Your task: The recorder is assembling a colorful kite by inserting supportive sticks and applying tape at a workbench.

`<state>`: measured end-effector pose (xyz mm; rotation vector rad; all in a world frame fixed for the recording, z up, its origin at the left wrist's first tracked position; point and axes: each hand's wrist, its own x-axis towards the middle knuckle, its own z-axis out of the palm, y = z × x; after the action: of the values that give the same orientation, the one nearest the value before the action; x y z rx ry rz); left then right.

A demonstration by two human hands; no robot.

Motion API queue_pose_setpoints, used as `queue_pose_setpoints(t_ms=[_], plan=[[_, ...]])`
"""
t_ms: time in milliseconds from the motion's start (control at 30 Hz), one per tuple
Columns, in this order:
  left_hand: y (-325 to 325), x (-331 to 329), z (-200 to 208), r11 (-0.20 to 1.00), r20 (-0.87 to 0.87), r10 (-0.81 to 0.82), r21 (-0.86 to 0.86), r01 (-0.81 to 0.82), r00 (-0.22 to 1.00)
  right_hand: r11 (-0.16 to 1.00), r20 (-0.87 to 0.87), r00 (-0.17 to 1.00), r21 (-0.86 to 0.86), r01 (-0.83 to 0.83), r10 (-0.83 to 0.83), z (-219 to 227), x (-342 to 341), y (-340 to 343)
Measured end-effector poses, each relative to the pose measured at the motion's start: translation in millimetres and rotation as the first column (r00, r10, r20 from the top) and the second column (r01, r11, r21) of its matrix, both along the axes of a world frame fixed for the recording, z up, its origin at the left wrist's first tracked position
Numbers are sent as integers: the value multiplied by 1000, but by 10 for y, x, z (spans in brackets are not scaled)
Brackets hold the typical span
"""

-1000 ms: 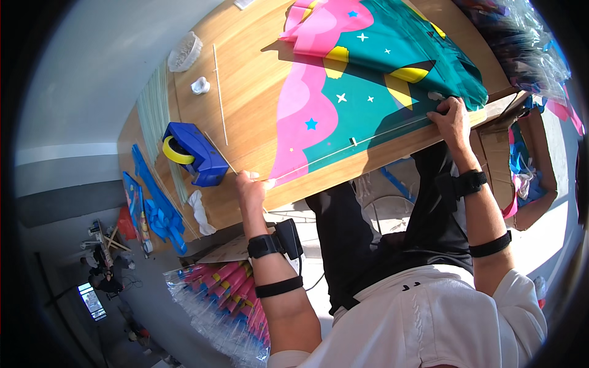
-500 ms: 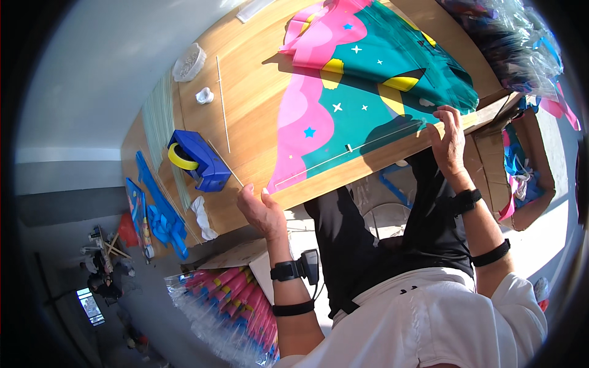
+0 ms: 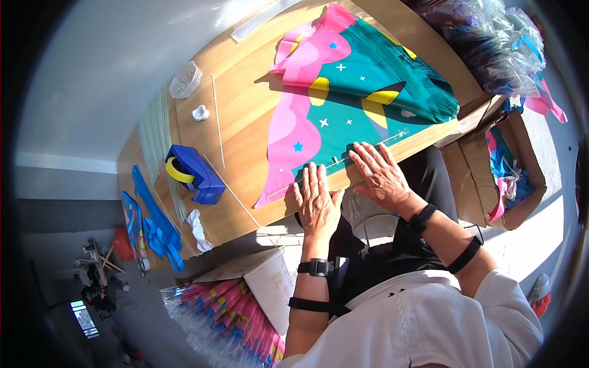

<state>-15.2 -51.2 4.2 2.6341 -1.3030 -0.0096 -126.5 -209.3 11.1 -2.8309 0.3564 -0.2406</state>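
Note:
A thin sheet (image 3: pixel 343 122), green and pink with stars and yellow patches, lies on the table, its far part folded over in loose creases. Along its near edge runs a slim pale rod (image 3: pixel 359 156) with a small white piece (image 3: pixel 335 161) on it. My left hand (image 3: pixel 318 205) rests with outstretched fingers on that edge, towards the pink corner. To its right, my right hand (image 3: pixel 383 178) also lies flat, fingertips over the rod and edge. Neither hand grips anything; both palms are turned down, hiding parts of the edge.
A blue tape dispenser (image 3: pixel 205 184) with yellow tape stands left, beside a thin stick (image 3: pixel 240 201) reaching past the table edge. Beyond are a white tub (image 3: pixel 186 80), another stick (image 3: pixel 218 122) and blue strips (image 3: pixel 161 230). Cardboard boxes (image 3: pixel 472 178) and plastic-wrapped bundles (image 3: pixel 491 43) stand right.
Both hands have come inward along the sheet's near edge, the left moving right and the right moving left. Their fingers have gone from curled at the ends to stretched flat.

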Motion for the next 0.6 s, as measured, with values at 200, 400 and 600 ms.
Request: queue_pose_setpoints(t_ms=[200,400,600], plan=[[753,319,-151,951,155,295,45,-305,943,946,-6,946,-33,323,-323,79,-439,-573],[1033,526,-87,900,108,434,-5,-436,894,909,-28,909,-64,412,-415,-7,-430,-584],[1599,1205,184,421,-288,617,-665,-617,732,992,358,928,109,63,-99,123,-17,-365]])
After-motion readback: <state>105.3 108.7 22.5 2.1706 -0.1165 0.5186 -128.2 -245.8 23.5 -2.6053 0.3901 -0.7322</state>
